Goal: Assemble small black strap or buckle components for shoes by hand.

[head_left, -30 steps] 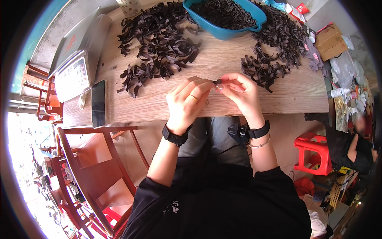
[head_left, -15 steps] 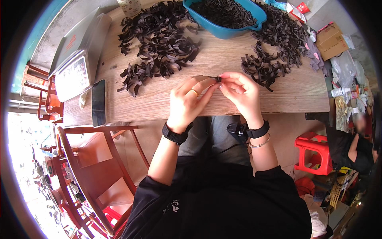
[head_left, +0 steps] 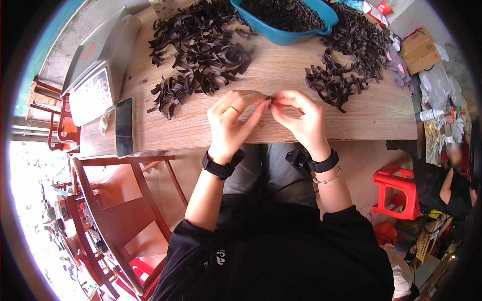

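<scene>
Over the front of the wooden table, my left hand (head_left: pixel 227 120) and my right hand (head_left: pixel 305 120) meet fingertip to fingertip. Both pinch a small dark strip (head_left: pixel 269 98), mostly covered by the fingers. A loose heap of dark brown-black strips (head_left: pixel 203 57) lies beyond my left hand. Another heap of dark pieces (head_left: pixel 326 83) spreads beyond my right hand. Between the heaps at the far side stands a blue plastic basin (head_left: pixel 281 37) filled with small dark pieces.
A smartphone (head_left: pixel 124 128) and a grey-white box-shaped device (head_left: pixel 93 95) are at the table's left. Wooden chairs (head_left: pixel 120 210) stand left of me. To the right are a red stool (head_left: pixel 396 193), a cardboard box (head_left: pixel 419 50) and a person's arm (head_left: pixel 446 186).
Both hands have shifted slightly left, and the left wrist has turned a little. The strip between the fingertips shows less than before.
</scene>
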A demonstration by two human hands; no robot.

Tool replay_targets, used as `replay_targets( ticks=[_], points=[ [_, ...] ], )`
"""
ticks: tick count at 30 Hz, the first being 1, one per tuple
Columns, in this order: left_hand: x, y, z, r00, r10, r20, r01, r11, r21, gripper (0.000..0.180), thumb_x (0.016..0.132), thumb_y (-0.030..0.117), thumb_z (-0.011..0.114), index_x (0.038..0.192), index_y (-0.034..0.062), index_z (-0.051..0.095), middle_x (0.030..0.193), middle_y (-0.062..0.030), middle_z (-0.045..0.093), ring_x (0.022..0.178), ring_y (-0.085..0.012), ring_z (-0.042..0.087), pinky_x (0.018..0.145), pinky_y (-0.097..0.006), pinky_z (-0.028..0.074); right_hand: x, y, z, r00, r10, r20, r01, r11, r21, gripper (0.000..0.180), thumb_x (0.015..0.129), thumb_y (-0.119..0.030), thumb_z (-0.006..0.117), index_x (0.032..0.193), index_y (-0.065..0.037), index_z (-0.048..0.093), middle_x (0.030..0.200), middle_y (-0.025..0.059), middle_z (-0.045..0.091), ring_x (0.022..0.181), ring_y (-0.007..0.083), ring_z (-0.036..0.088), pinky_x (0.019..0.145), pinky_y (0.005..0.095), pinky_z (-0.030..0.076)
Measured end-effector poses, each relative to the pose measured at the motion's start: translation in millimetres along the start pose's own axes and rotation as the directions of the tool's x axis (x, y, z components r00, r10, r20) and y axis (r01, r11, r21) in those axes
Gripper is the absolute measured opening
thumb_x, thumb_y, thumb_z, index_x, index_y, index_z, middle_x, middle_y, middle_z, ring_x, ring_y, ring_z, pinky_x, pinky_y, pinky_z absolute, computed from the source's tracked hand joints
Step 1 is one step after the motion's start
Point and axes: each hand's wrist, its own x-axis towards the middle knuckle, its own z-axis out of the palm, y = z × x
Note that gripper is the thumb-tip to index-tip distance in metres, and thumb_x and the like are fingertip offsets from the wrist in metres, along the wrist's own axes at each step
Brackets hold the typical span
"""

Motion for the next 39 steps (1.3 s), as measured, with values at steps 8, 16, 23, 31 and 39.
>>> replay_targets(
  ticks=[8, 16, 23, 31, 39],
  points=[
    [-11, 5, -2, 0.999, 0.051, 0.011, -0.051, 0.999, 0.013, 0.019, 0.071, 0.001, 0.073, 0.085, 0.0091, 0.062, 0.093, -0.0041, 0.07, 0.07, -0.0172, 0.068, 0.06, -0.026, 0.053, -3, -6, 2, 0.997, 0.022, 0.067, -0.024, 0.999, 0.026, 0.022, 0.076, 0.003, 0.07, 0.097, 0.002, 0.061, 0.087, 0.0088, 0.07, 0.08, 0.0124, 0.067, 0.075, 0.025, 0.052],
    [-9, 1, 2, 0.999, 0.048, -0.007, -0.047, 0.999, 0.024, 0.021, 0.073, 0.002, 0.072, 0.089, 0.0097, 0.062, 0.094, -0.0031, 0.068, 0.071, -0.019, 0.067, 0.059, -0.028, 0.055, 0, -3, -1, 0.995, 0.064, 0.074, -0.073, 0.989, 0.126, 0.023, 0.077, 0.005, 0.069, 0.099, 0.003, 0.06, 0.091, 0.0075, 0.067, 0.081, 0.0103, 0.064, 0.076, 0.0243, 0.051],
    [-10, 7, -1, 0.986, 0.112, 0.123, -0.12, 0.991, 0.061, 0.026, 0.072, 0.004, 0.071, 0.098, 0.0076, 0.066, 0.097, -0.0045, 0.065, 0.079, -0.0207, 0.065, 0.066, -0.031, 0.055, -5, -2, -4, 0.997, 0.083, -0.002, -0.08, 0.969, 0.232, 0.025, 0.079, 0.008, 0.066, 0.102, 0.004, 0.059, 0.094, 0.0058, 0.064, 0.083, 0.01, 0.062, 0.077, 0.0233, 0.05],
    [-9, 3, 3, 0.977, 0.148, 0.154, -0.164, 0.981, 0.1, 0.031, 0.069, 0.005, 0.071, 0.1, 0.0061, 0.064, 0.096, -0.0046, 0.062, 0.081, -0.0213, 0.063, 0.067, -0.031, 0.054, -1, -1, -4, 0.999, 0.05, 0.009, -0.051, 0.975, 0.216, 0.024, 0.08, 0.009, 0.065, 0.103, 0.004, 0.058, 0.096, 0.0054, 0.062, 0.083, 0.009, 0.059, 0.08, 0.0232, 0.048],
    [-9, 6, 1, 0.979, 0.107, 0.176, -0.125, 0.988, 0.095, 0.031, 0.069, -0.003, 0.071, 0.097, 0.0077, 0.067, 0.099, -0.0053, 0.065, 0.082, -0.0227, 0.066, 0.068, -0.03, 0.054, -1, -4, -4, 0.991, 0.118, 0.062, -0.132, 0.941, 0.313, 0.023, 0.084, 0.006, 0.062, 0.107, 0.005, 0.057, 0.099, 0.0062, 0.062, 0.087, 0.0105, 0.06, 0.084, 0.0248, 0.048]
  ],
)
